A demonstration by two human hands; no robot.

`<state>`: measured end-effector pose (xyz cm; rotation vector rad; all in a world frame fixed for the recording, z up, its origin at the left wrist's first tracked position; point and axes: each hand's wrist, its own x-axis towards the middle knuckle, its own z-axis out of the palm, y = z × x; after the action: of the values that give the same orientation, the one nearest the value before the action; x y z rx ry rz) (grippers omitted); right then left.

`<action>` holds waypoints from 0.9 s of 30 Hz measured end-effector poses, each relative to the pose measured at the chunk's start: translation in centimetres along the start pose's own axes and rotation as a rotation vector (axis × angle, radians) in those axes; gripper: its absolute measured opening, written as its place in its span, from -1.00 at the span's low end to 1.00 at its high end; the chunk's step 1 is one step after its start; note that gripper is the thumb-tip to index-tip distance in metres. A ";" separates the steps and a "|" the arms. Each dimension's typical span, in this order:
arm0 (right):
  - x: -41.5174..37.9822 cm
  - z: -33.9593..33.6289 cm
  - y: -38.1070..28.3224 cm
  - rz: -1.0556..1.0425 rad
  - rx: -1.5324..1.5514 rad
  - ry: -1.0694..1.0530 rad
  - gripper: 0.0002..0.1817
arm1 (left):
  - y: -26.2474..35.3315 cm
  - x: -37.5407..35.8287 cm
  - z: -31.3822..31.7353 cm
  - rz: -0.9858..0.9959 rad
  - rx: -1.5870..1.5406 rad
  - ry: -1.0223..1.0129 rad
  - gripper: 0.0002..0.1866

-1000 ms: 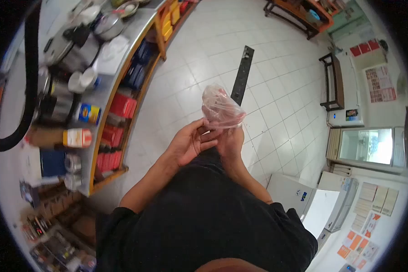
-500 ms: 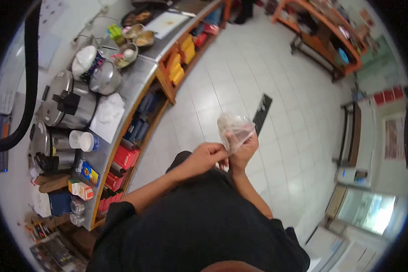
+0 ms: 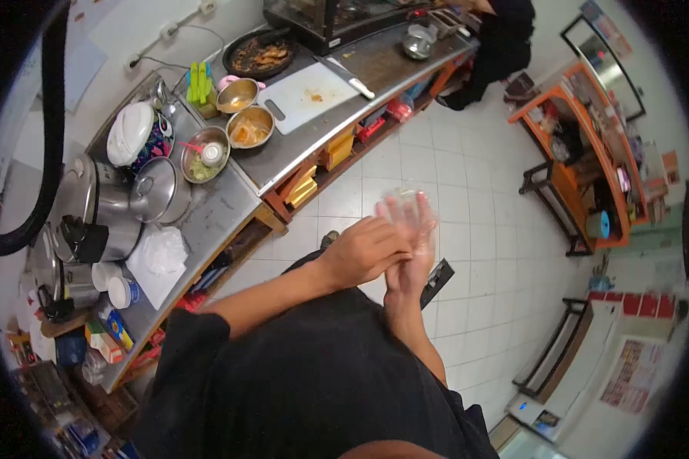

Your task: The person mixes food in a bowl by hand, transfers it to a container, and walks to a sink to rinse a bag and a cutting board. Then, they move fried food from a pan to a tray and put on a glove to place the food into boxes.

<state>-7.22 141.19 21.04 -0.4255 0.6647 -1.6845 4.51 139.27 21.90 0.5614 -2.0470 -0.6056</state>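
A thin clear plastic glove (image 3: 407,205) covers the fingers of my right hand (image 3: 413,245), which is raised in front of my body with its fingers spread. My left hand (image 3: 366,251) pinches the glove's edge near the base of my right hand, its fingers closed. The fingertips of my right hand show blurred through the plastic.
A metal counter (image 3: 230,195) on the left bears pots, bowls, a white cutting board (image 3: 302,103), a knife (image 3: 352,79) and a dark pan (image 3: 260,53). Another person (image 3: 501,46) in dark clothes stands at its far end. An orange shelf (image 3: 574,138) is at the right.
My view has turned, showing more of the counter and the other person. The plastic, loosely bunched before, now lies over my right hand's fingers, which have spread.
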 end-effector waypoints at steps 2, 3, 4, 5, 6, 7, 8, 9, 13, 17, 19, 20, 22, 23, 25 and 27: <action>6.5 -0.1 -0.9 -0.043 -0.062 0.066 -0.42 | -4.1 4.2 1.3 -0.003 -0.029 -0.019 -0.84; 9.6 -0.5 -1.3 -0.115 -0.106 0.142 -0.46 | -6.1 6.3 2.1 0.016 -0.064 -0.065 -0.87; 12.0 -1.7 -1.5 -0.106 -0.233 0.107 -0.43 | -7.9 8.5 2.5 -0.090 -0.170 -0.102 -0.89; 14.3 -1.6 -2.1 -0.097 -0.225 0.097 -0.43 | -9.2 10.6 2.6 -0.096 -0.156 -0.099 -0.89; 17.0 -1.5 -2.6 -0.124 -0.134 0.082 -0.38 | -10.5 12.6 2.8 -0.129 -0.254 -0.116 -0.89; 20.3 -1.3 -2.7 -0.150 -0.041 0.066 -0.33 | -12.2 14.7 2.7 -0.162 -0.351 -0.131 -0.88; 23.3 -1.3 -2.7 -0.140 -0.032 0.060 -0.33 | -13.8 16.6 2.7 -0.173 -0.370 -0.168 -0.88; 26.3 -1.5 -2.7 -0.098 -0.009 0.021 -0.27 | -15.6 18.2 2.8 -0.181 -0.360 -0.165 -0.88; 39.7 -4.0 -1.5 0.065 -0.034 -0.127 -0.13 | -23.9 24.5 4.4 -0.446 -0.443 -0.184 -0.87; 53.0 -1.7 -2.2 0.240 -0.132 -0.242 0.01 | -32.8 31.8 6.0 -0.522 -0.340 0.043 -0.89; 59.0 -1.4 -1.8 0.209 -0.105 -0.336 0.05 | -35.3 35.8 5.5 -0.764 -0.499 0.026 -0.86; 61.4 -0.2 -2.2 0.267 -0.156 -0.363 0.04 | -36.7 37.1 6.0 -0.797 -0.530 0.077 -0.85; 66.4 1.6 -1.9 0.387 -0.138 -0.468 0.01 | -39.4 40.3 5.5 -0.729 -0.326 0.218 -0.87; 68.2 2.4 -1.6 0.401 -0.137 -0.473 0.01 | -40.4 41.8 5.0 -0.650 -0.137 0.344 -0.88; 70.6 4.7 -0.7 0.435 -0.062 -0.454 -0.04 | -42.3 43.8 3.5 -0.491 0.084 0.430 -0.83; 71.7 7.2 -0.1 0.441 -0.095 -0.480 0.00 | -43.8 44.8 2.3 -0.597 0.184 0.541 -0.82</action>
<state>-18.59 70.01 21.19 -0.6703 0.4396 -1.0814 -12.68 78.98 22.49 1.3145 -1.4178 -0.5265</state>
